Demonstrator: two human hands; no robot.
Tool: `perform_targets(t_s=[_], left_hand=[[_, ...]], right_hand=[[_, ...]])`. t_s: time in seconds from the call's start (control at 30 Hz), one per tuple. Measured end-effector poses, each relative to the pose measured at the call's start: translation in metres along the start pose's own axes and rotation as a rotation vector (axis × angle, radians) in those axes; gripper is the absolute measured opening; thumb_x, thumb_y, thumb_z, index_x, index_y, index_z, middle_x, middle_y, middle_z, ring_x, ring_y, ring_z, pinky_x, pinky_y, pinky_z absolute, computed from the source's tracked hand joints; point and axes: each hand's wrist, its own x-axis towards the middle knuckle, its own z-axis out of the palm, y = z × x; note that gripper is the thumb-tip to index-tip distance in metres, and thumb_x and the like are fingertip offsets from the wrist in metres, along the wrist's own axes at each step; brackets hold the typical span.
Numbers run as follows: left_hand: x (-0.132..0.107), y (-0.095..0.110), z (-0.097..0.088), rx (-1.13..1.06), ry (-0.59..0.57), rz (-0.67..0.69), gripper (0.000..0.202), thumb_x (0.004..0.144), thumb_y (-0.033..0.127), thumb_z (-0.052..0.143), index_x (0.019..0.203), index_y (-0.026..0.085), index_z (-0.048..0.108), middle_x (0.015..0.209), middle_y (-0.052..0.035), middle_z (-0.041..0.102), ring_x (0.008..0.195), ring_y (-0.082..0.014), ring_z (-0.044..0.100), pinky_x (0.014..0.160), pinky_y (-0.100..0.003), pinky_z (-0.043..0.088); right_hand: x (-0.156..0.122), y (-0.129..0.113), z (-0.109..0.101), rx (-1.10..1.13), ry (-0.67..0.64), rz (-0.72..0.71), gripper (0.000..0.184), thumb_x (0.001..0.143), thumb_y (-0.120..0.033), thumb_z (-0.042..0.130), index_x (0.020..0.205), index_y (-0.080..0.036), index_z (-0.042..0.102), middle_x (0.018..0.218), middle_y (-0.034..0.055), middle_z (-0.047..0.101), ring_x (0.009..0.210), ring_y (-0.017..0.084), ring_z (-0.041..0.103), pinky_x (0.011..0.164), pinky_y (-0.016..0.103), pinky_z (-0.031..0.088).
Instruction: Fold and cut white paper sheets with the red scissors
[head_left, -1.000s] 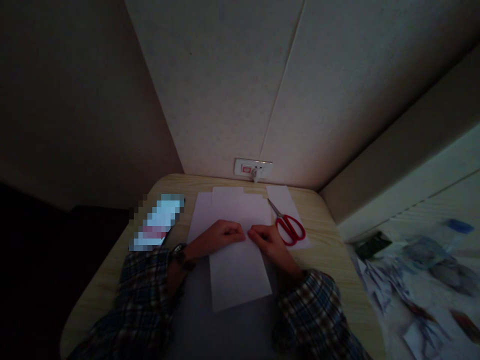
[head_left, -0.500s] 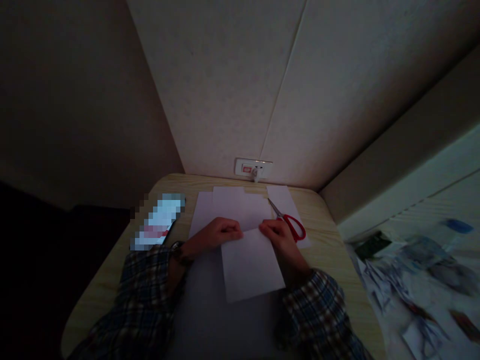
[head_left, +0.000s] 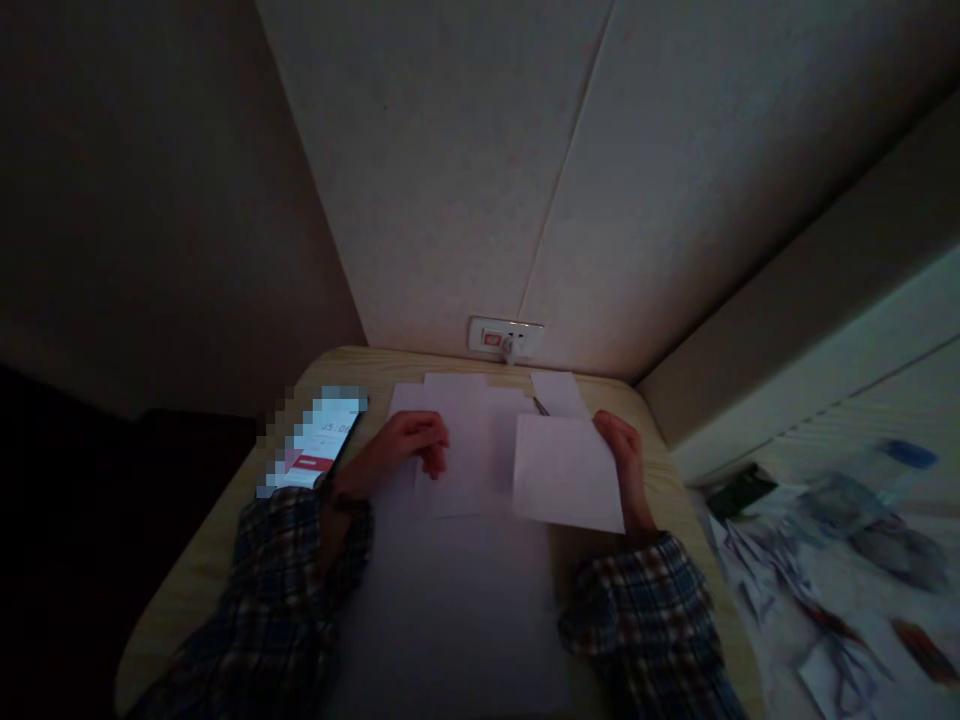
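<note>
My right hand [head_left: 626, 462] grips the right edge of a white sheet of paper [head_left: 568, 472] and holds it over the right side of the small wooden table [head_left: 217, 560]. That sheet hides the red scissors, of which only the blade tip [head_left: 541, 406] shows. My left hand [head_left: 409, 442] rests with curled fingers on the stack of white papers [head_left: 465, 450] at the table's middle. A large sheet [head_left: 450, 610] lies under both forearms.
A lit phone [head_left: 319, 440] lies at the table's left rear. A wall socket [head_left: 505, 338] sits just behind the table's back edge. To the right, a surface holds scattered paper scraps [head_left: 817, 560] and dark objects.
My right hand has carried the white sheet from the middle to the right, over the scissors. My left hand let go of it and moved slightly left and back onto the stack.
</note>
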Motion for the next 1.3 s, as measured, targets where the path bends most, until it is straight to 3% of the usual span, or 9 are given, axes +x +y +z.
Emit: perform_targets(t_s=[0.1,0.2,0.33,0.43,0.57,0.8,0.93,1.1,1.3], left_hand=[[0.002,0.001,0.004,-0.054,0.128,0.043,0.027,0.074,0.040,0.059,0.069,0.014,0.056,0.054,-0.0004,0.063,0.049,-0.0115,0.058,0.051,-0.022,0.043],[0.002,0.004,0.016,-0.104,0.103,0.024,0.037,0.071,0.048,0.060,0.080,0.012,0.060,0.068,-0.0052,0.068,0.060,-0.0150,0.062,0.059,-0.026,0.047],[0.001,0.004,0.029,-0.128,0.044,-0.026,0.046,0.064,0.052,0.066,0.086,0.011,0.063,0.078,-0.0056,0.069,0.070,-0.0170,0.062,0.069,-0.028,0.046],[0.001,0.003,0.032,-0.090,0.056,-0.066,0.043,0.058,0.046,0.072,0.083,0.012,0.064,0.074,-0.0018,0.069,0.070,-0.0168,0.061,0.064,-0.026,0.045],[0.002,0.002,0.029,-0.027,0.087,-0.092,0.036,0.062,0.042,0.069,0.080,0.011,0.065,0.068,-0.0001,0.067,0.061,-0.0147,0.059,0.055,-0.023,0.041],[0.004,-0.008,0.024,0.096,-0.092,-0.098,0.030,0.068,0.036,0.064,0.086,0.012,0.067,0.076,-0.0034,0.069,0.068,-0.0172,0.061,0.059,-0.024,0.044],[0.004,-0.009,0.025,0.215,-0.076,-0.053,0.033,0.072,0.036,0.060,0.092,0.011,0.066,0.086,-0.0060,0.070,0.074,-0.0193,0.062,0.061,-0.025,0.045],[0.005,-0.010,0.024,0.297,-0.075,-0.038,0.031,0.073,0.035,0.058,0.089,0.010,0.067,0.085,-0.0071,0.070,0.075,-0.0197,0.062,0.061,-0.025,0.045],[0.004,-0.015,0.024,0.305,-0.253,-0.131,0.031,0.071,0.037,0.059,0.084,0.010,0.067,0.073,-0.0039,0.069,0.064,-0.0171,0.060,0.050,-0.021,0.039]], right_hand=[[-0.002,0.002,0.006,0.089,-0.044,0.022,0.033,0.070,-0.040,0.058,0.055,-0.021,0.036,0.053,-0.0058,0.030,0.046,0.009,0.027,0.041,0.024,0.023],[-0.011,0.004,0.021,0.101,-0.160,0.017,0.035,0.072,-0.042,0.057,0.053,-0.020,0.036,0.051,-0.0061,0.028,0.045,0.009,0.024,0.040,0.024,0.019],[-0.017,0.008,0.034,0.069,-0.150,-0.049,0.038,0.074,-0.045,0.055,0.052,-0.020,0.036,0.051,-0.0061,0.027,0.045,0.008,0.022,0.040,0.023,0.018],[-0.016,0.011,0.032,-0.032,-0.165,-0.103,0.040,0.078,-0.047,0.051,0.052,-0.020,0.035,0.050,-0.0055,0.028,0.045,0.009,0.024,0.041,0.024,0.019],[-0.012,0.012,0.028,-0.136,-0.255,-0.130,0.037,0.082,-0.042,0.048,0.053,-0.019,0.040,0.050,-0.0041,0.034,0.048,0.010,0.033,0.044,0.023,0.024],[-0.008,0.013,0.030,-0.192,-0.471,-0.044,0.024,0.075,-0.038,0.057,0.063,-0.017,0.054,0.057,-0.0026,0.046,0.052,0.011,0.040,0.046,0.023,0.027],[-0.008,0.019,0.032,-0.248,-0.476,-0.024,0.025,0.077,-0.036,0.055,0.060,-0.018,0.050,0.051,-0.0042,0.042,0.048,0.010,0.036,0.043,0.022,0.024],[-0.004,0.020,0.026,-0.347,-0.587,-0.078,0.027,0.081,-0.036,0.051,0.062,-0.017,0.051,0.054,-0.0037,0.043,0.050,0.010,0.037,0.044,0.021,0.025],[-0.007,0.016,0.027,-0.297,-0.761,0.050,0.025,0.077,-0.039,0.056,0.065,-0.016,0.057,0.054,-0.0040,0.048,0.048,0.009,0.039,0.044,0.021,0.026]])
